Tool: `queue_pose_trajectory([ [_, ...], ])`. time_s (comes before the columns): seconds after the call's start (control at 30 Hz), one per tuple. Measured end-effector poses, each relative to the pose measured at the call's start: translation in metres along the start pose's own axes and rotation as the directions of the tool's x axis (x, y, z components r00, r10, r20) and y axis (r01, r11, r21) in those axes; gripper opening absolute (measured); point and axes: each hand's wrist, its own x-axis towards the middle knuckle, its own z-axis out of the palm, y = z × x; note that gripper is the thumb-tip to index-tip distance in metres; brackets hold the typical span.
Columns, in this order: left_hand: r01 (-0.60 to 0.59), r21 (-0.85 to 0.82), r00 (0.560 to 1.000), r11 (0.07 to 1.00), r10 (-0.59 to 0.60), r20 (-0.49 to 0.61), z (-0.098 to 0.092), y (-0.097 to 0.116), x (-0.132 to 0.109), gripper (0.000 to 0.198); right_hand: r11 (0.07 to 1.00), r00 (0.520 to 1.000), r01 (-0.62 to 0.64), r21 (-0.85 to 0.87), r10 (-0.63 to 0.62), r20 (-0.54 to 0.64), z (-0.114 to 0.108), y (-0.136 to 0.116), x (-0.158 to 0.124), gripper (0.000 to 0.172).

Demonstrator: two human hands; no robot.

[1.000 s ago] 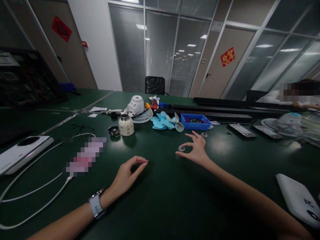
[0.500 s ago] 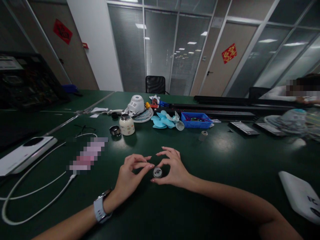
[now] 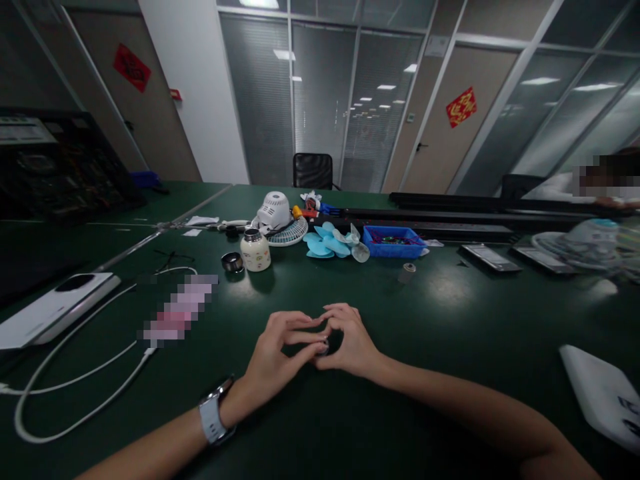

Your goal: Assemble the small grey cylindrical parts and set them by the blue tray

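My left hand point(image 3: 277, 357) and my right hand point(image 3: 350, 343) meet over the dark green table point(image 3: 450, 320), fingertips touching. Between them both hands pinch a small round disc-shaped part point(image 3: 323, 347), mostly hidden by the fingers. A smartwatch with a pale strap point(image 3: 214, 415) is on my left wrist. Farther back lie blue fan blades point(image 3: 325, 243), a white fan housing with its grille point(image 3: 276, 217), a blue tray point(image 3: 393, 241) and a small grey cap point(image 3: 407, 271).
A cream jar point(image 3: 255, 251) and a dark ring point(image 3: 232, 262) stand behind my hands. A white device point(image 3: 55, 310) with a white cable point(image 3: 75, 380) lies at left, a white box point(image 3: 600, 393) at right. Another person sits far right behind phones point(image 3: 490, 257).
My right hand picked the small round part up from farther back and brought it towards me. My left hand moved in and now pinches it too.
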Motion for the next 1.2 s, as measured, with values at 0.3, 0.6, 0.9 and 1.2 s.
queue_pose_trajectory([
  [0.3,0.161,0.121,0.955,0.980,-0.185,0.233,-0.026,-0.053,-0.001,0.050,1.000,0.999,0.000,-0.011,0.001,0.041,-0.004,-0.005,0.000,0.036],
  [0.6,0.190,0.129,0.938,0.973,-0.219,0.269,-0.026,-0.053,-0.002,0.051,0.784,0.991,-0.134,-0.606,0.098,-0.091,-0.087,0.072,0.025,0.035],
  [0.9,0.247,0.095,0.927,0.964,-0.264,0.268,-0.026,-0.051,-0.001,0.045,0.438,0.946,-0.323,-0.839,0.157,-0.282,-0.138,0.150,0.065,0.036],
  [1.2,0.380,-0.097,0.925,0.920,-0.378,0.033,-0.029,-0.056,0.003,0.028,0.877,0.968,0.209,-0.432,-0.122,0.220,-0.026,0.021,0.014,0.061],
])
